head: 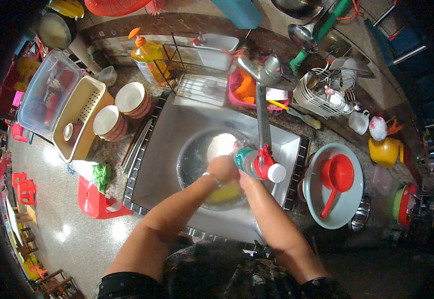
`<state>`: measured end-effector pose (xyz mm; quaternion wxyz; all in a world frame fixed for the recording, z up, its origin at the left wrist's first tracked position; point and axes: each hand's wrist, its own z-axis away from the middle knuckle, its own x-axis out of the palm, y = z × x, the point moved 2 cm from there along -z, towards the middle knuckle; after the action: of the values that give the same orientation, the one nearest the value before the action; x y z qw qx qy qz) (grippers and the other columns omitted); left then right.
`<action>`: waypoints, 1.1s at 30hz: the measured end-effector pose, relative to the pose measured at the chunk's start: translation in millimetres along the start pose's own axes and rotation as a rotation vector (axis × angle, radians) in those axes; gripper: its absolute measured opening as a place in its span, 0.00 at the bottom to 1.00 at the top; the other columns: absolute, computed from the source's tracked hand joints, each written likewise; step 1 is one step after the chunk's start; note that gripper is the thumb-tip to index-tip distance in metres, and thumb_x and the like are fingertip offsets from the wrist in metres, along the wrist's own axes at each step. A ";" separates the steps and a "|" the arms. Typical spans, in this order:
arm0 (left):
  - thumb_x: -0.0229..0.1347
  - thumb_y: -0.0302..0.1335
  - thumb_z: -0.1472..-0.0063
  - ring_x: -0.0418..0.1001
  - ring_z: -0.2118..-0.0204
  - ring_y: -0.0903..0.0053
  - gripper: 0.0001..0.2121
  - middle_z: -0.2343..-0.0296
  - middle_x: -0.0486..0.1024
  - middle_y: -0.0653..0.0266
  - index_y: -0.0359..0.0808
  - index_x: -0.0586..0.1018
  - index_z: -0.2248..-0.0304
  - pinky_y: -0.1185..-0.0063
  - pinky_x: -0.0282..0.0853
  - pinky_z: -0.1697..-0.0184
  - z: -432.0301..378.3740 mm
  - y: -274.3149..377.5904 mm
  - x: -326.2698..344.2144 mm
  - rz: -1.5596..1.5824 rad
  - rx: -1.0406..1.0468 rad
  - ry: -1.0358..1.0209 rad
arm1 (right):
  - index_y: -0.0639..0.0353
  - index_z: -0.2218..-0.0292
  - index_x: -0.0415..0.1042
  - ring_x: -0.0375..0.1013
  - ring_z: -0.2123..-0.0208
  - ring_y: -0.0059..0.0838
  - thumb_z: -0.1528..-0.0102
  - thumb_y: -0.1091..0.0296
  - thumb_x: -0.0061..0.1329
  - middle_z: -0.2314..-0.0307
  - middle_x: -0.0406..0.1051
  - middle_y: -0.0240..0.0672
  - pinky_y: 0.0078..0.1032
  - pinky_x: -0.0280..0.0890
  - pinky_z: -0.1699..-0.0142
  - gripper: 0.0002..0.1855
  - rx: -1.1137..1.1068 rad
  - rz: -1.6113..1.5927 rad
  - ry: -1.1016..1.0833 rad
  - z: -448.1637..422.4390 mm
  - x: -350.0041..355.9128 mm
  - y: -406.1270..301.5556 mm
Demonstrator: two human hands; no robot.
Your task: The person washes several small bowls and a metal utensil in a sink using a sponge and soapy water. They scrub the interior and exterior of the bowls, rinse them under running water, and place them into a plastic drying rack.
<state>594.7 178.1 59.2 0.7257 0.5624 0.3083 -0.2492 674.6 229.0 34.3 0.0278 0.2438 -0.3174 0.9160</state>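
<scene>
A white round dish (221, 145) is tilted over a round basin (182, 164) of water in the stainless steel sink (153, 149). My left hand (223, 169) is at the dish's near edge, its fingers hidden from me. Behind a clear plastic bottle (252, 164), my right hand (243, 180) is mostly covered; fingertips show at the dish's right edge. Red plastic strips (264, 159) tie this white-capped bottle to the end of the metal faucet (263, 116). Something yellow (224, 193), blurred, lies low in the basin.
Stacked bowls (130, 98) and a cream perforated container (84, 112) stand left. Behind the sink are a yellow soap pump bottle (147, 59), a wire rack (202, 88) and a pink basket (235, 99). A pale blue basin (314, 202) with a red ladle (337, 173) stands right.
</scene>
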 end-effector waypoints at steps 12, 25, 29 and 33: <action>0.54 0.23 0.53 0.63 0.55 0.68 0.28 0.55 0.64 0.63 0.44 0.63 0.50 0.70 0.61 0.53 16.3 -62.1 -10.1 0.674 -0.197 0.007 | 0.50 0.51 0.57 0.59 0.51 0.37 0.50 0.42 0.44 0.53 0.59 0.34 0.47 0.56 0.49 0.31 0.100 -0.072 -0.163 6.4 -56.5 26.1; 0.56 0.44 0.56 0.68 0.61 0.57 0.30 0.62 0.64 0.53 0.51 0.65 0.50 0.68 0.64 0.57 -40.9 7.1 -0.1 0.207 -0.094 0.154 | 0.53 0.55 0.61 0.63 0.56 0.22 0.47 0.49 0.41 0.59 0.64 0.28 0.23 0.61 0.52 0.22 -0.081 -0.153 -0.297 -50.9 -50.0 16.7; 0.55 0.41 0.55 0.64 0.59 0.59 0.27 0.62 0.64 0.53 0.52 0.68 0.52 0.69 0.63 0.56 -25.7 5.4 -22.4 0.360 0.167 0.098 | 0.57 0.51 0.57 0.60 0.52 0.24 0.45 0.53 0.36 0.55 0.61 0.32 0.22 0.57 0.49 0.24 -0.151 0.226 -0.210 -11.2 -14.2 -3.6; 0.57 0.39 0.57 0.60 0.58 0.61 0.27 0.62 0.62 0.56 0.50 0.70 0.54 0.67 0.61 0.56 7.7 13.0 -67.3 -0.099 0.260 -0.051 | 0.60 0.49 0.54 0.59 0.50 0.26 0.43 0.55 0.32 0.53 0.60 0.35 0.22 0.55 0.47 0.25 -0.255 0.444 -0.158 11.7 0.3 -15.1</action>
<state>559.0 174.8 118.2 0.6413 0.6292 0.2820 -0.3366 682.4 234.1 51.0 -0.1684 0.2333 -0.4770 0.8305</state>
